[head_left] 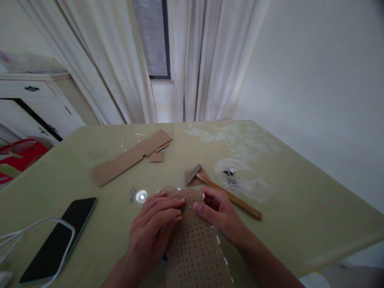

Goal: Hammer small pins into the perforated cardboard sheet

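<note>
A brown cardboard piece punched with many small holes [195,244] lies on the table in front of me. My left hand [151,230] rests flat on its left side, fingertips near the top end. My right hand [219,214] grips the top right edge, thumb pressed on the perforated face beside the left fingertips. Something small and pale shows between the fingertips; I cannot tell what it is. A hammer with a wooden handle [228,195] lies just beyond my right hand, its metal head on a small cardboard scrap.
A long cardboard strip [129,158] lies at the back left. A few nails [132,195] and a round shiny disc [141,196] sit near my left hand. A phone [57,240] with a white cable lies left. A clear plastic bag [243,180] lies right.
</note>
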### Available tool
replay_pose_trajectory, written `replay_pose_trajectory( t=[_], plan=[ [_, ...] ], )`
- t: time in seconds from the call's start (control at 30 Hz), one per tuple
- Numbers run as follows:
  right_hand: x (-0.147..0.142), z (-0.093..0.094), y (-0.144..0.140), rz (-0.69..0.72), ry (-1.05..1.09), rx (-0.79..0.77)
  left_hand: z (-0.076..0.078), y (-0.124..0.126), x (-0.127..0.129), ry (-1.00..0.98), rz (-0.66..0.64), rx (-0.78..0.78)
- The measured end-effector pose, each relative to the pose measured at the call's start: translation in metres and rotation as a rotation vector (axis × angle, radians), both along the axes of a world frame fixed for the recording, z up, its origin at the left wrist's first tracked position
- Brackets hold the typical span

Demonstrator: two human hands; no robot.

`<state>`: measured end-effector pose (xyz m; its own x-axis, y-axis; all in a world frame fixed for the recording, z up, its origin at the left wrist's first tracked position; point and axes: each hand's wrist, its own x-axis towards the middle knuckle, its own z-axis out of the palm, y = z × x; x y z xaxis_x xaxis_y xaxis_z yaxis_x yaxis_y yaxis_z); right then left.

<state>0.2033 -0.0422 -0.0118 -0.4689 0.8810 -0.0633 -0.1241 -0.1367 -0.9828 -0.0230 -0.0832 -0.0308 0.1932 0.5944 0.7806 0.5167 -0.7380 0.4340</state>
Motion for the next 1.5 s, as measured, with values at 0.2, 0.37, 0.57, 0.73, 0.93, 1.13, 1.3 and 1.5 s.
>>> replay_pose_trajectory(
  t=[0.2, 0.37, 0.57, 0.73, 0.93, 1.13, 1.3, 1.5],
  plan=[
    [-0.001, 0.002, 0.0, -0.008, 0.017, -0.017, 0.001, -0.002, 0.005, -0.115, -0.045, -0.041],
    [-0.002, 0.0, 0.002, -0.053, 0.02, -0.048, 0.004, -0.002, 0.004, -0.305, 0.071, -0.102],
    [-0.002, -0.003, 0.006, -0.23, 0.177, -0.238, 0.005, 0.032, -0.062, -0.422, 0.55, -0.484],
    [-0.002, -0.002, 0.011, -0.258, 0.21, -0.282, -0.009, 0.048, -0.095, 0.166, 0.734, -0.797],
    [-0.003, -0.001, 0.01, -0.257, 0.22, -0.311, -0.023, 0.046, -0.085, 0.408, 0.794, -0.892],
    [-0.003, -0.003, 0.009, -0.275, 0.216, -0.322, -0.027, 0.048, -0.084, 0.433, 0.794, -0.861],
    [0.0, -0.005, 0.009, -0.26, 0.205, -0.304, -0.027, 0.049, -0.085, 0.426, 0.812, -0.888],
    [-0.001, -0.003, 0.009, -0.225, 0.225, -0.273, -0.024, 0.049, -0.087, 0.341, 0.809, -0.783]
  ],
)
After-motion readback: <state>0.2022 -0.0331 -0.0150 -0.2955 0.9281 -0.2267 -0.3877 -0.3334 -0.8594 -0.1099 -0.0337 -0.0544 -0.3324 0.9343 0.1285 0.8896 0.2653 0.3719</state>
